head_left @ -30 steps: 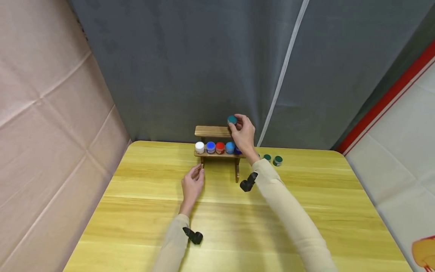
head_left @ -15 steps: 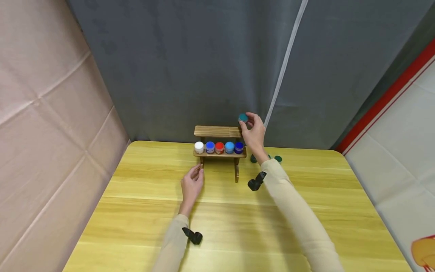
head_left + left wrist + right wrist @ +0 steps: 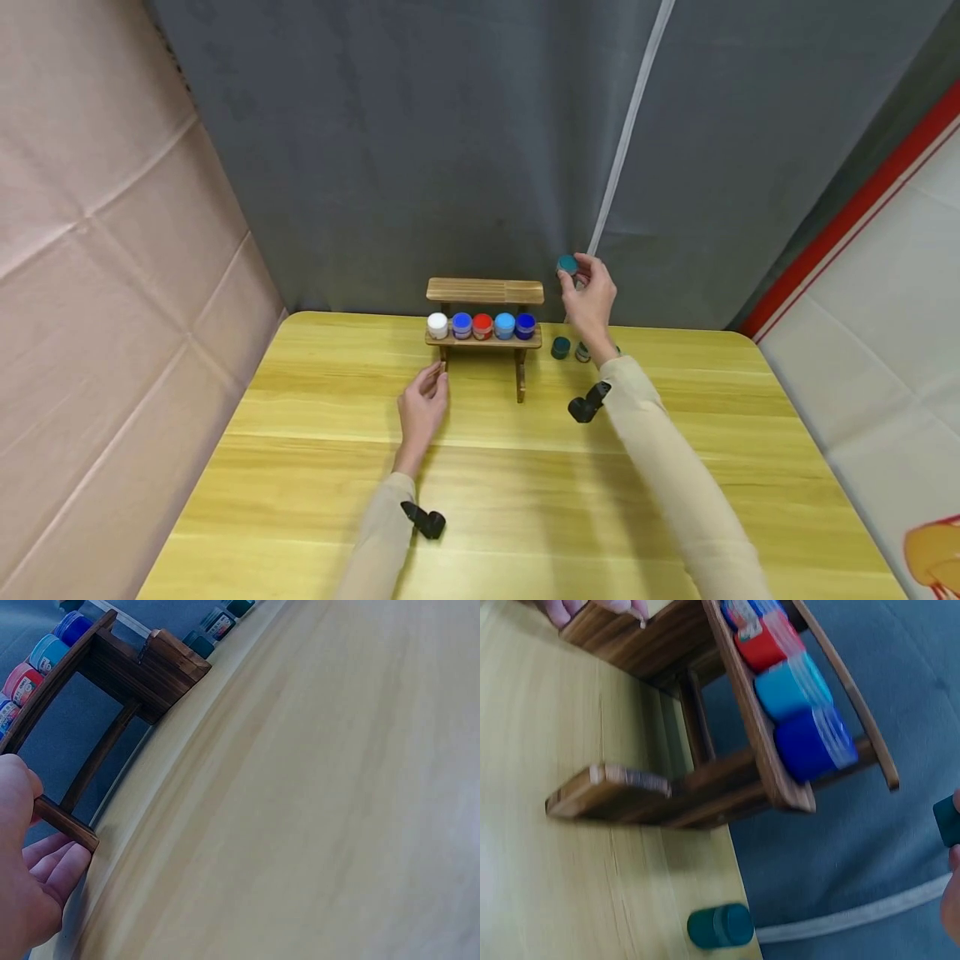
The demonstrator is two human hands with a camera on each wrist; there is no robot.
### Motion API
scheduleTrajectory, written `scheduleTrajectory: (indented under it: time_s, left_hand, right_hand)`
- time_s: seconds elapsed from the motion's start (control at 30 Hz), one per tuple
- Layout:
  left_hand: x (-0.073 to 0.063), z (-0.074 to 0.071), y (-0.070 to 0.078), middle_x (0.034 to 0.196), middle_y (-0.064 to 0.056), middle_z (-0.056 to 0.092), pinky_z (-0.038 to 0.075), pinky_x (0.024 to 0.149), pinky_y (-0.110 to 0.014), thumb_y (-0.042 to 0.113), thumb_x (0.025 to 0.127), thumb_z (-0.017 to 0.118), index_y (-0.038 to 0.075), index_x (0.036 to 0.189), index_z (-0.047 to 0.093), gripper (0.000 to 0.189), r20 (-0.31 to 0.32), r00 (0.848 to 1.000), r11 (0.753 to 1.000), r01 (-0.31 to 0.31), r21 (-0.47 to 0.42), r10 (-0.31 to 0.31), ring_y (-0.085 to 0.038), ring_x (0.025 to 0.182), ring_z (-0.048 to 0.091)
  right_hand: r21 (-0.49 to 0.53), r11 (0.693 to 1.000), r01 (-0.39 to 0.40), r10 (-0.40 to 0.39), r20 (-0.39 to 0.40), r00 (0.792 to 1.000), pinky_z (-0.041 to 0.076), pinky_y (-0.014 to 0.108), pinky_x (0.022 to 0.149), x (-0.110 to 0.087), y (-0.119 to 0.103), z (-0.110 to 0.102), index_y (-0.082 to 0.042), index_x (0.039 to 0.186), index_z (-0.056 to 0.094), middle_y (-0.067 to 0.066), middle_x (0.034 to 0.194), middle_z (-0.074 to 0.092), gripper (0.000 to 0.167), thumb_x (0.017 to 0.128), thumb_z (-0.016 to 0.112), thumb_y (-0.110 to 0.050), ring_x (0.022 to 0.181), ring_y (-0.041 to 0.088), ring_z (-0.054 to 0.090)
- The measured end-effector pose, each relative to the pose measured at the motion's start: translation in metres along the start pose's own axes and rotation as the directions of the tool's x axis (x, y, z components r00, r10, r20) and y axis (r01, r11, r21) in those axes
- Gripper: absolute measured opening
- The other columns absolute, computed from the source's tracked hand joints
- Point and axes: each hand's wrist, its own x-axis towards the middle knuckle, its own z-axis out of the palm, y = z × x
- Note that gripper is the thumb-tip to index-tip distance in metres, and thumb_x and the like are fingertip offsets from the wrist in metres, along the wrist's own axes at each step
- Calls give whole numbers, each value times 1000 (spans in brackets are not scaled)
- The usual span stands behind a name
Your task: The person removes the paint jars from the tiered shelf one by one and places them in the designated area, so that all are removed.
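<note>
While the left hand (image 3: 422, 408) holds the left leg of a two-tiered brown wooden rack (image 3: 484, 291) in the head view, the right hand (image 3: 590, 298) pinches a small round jar with a teal lid (image 3: 567, 265) between thumb and fingers, aloft to the right of the rack and apart from it. The rack stands near the far edge of a yellowish wood-grain table (image 3: 480, 508), in front of a dark grey curtain (image 3: 405, 158) with a pale stripe. Along its lower shelf, from left to right, sit a white jar (image 3: 437, 326), a medium-blue jar (image 3: 461, 326), a red jar (image 3: 482, 326), a light-blue jar (image 3: 504, 326) and a dark-blue jar (image 3: 525, 326). On the table to the right of the rack are dark green jars (image 3: 560, 347), some partly hidden by the right hand and wrist. Both arms wear cream sleeves (image 3: 678, 467). From the left wrist, the left hand shows its thumb on one side of the wooden leg and its fingers curled on the other; the dark green jars line up beyond the rack. From the right wrist, somewhat blurred, the teal-lidded jar is cut off by the frame's right edge, gripped by fingertips, well apart from the rack, and one dark green jar stands on the table near the rack's right leg.
</note>
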Motion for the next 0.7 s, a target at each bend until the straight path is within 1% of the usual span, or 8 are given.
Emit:
scheduleTrajectory:
  time_s: [0.23, 0.4, 0.7]
  left_hand:
    - [1, 0, -1, 122, -23, 76, 67, 91, -33, 11, 100, 71, 7, 130, 74, 30, 2, 1000, 1000, 7, -3, -7, -40, 110, 77]
    - [2, 0, -1, 123, -23, 76, 67, 91, -32, 11, 100, 71, 6, 130, 74, 30, 2, 1000, 1000, -1, 4, 1, -39, 110, 77]
    - [0, -1, 0, 124, -23, 76, 67, 91, -32, 11, 100, 71, 6, 131, 73, 31, 6, 1000, 1000, 10, 13, -10, -39, 111, 77]
  right_hand:
    - [-30, 999, -16, 16, -19, 1000, 59, 47, 111, 2, 18, -17, 7, 136, 61, 27, 130, 65, 40, 101, 71, -8, 123, 39, 66]
    - [-47, 998, -45, 43, -38, 998, 59, 48, 112, 3, 27, -28, 6, 136, 61, 26, 131, 65, 39, 101, 71, -9, 123, 39, 65]
    - [-68, 988, -141, 136, -63, 989, 57, 46, 115, 0, 42, -42, 5, 139, 60, 25, 135, 64, 40, 102, 69, -10, 128, 38, 64]
